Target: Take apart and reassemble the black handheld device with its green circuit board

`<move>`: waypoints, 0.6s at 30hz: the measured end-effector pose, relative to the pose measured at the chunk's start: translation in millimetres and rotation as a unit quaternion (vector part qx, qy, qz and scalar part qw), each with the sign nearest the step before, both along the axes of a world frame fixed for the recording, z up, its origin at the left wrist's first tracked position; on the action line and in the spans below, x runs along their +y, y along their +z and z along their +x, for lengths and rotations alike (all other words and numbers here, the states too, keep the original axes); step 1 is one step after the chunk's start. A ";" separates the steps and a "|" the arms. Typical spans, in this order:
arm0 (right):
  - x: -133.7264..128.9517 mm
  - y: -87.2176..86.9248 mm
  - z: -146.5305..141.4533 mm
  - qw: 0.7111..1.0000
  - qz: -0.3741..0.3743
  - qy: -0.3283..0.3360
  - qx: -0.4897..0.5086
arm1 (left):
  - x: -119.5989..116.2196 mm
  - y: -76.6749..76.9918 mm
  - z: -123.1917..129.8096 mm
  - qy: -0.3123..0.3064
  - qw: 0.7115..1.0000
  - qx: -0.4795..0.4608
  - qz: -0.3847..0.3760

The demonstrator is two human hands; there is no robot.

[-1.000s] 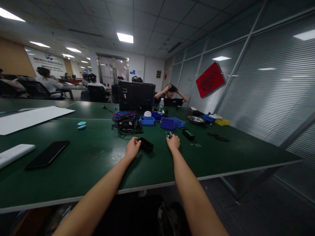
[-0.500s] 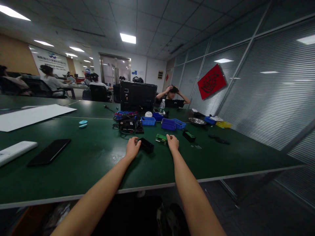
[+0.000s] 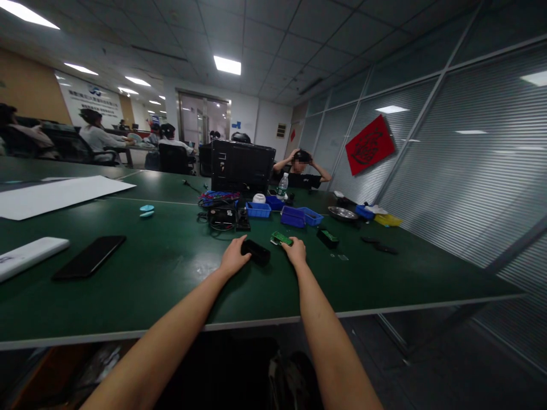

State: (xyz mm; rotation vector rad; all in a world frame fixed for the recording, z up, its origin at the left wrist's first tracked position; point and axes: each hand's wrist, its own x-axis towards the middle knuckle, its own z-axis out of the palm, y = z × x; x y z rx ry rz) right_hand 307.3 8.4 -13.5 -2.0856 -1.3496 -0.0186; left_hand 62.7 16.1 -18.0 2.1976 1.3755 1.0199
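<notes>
My left hand (image 3: 235,256) grips the left end of a black open box (image 3: 257,251) on the green table. Just right of the box, my right hand (image 3: 296,251) holds a green circuit board (image 3: 281,238) by its right end. The board is tilted, and a gap separates it from the box. Another black box with a green board in it (image 3: 327,237) lies to the right of my right hand. Small clear pieces (image 3: 343,257) rest on the table nearer to me.
Blue trays (image 3: 293,216), a black device with cables (image 3: 221,217), a bottle (image 3: 282,185) and a monitor (image 3: 243,166) stand behind. A metal dish (image 3: 342,213) is at right, a black phone (image 3: 90,257) at left. A person (image 3: 302,168) sits across the table.
My left hand has closed further around the black box, which has turned slightly. The circuit board is now tilted in my right hand. The view has shifted a little.
</notes>
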 end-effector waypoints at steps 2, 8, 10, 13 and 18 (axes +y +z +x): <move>1.2 -0.9 1.3 1.000 0.009 0.005 0.011 | -1.6 1.0 0.7 0.000 1.000 0.012 -0.010; 5.0 0.4 0.1 0.988 0.061 0.044 0.137 | -6.2 5.3 1.9 0.002 0.999 0.049 -0.019; 4.3 4.4 -4.8 0.961 0.101 0.087 0.241 | -6.4 6.0 1.4 -0.003 0.999 0.051 -0.019; -0.6 14.1 -15.8 0.887 0.146 0.186 0.397 | -5.6 5.9 0.4 -0.011 0.999 0.037 -0.020; -11.4 27.8 -33.8 0.817 0.121 0.306 0.473 | -5.3 6.5 -0.1 -0.004 0.998 0.024 -0.053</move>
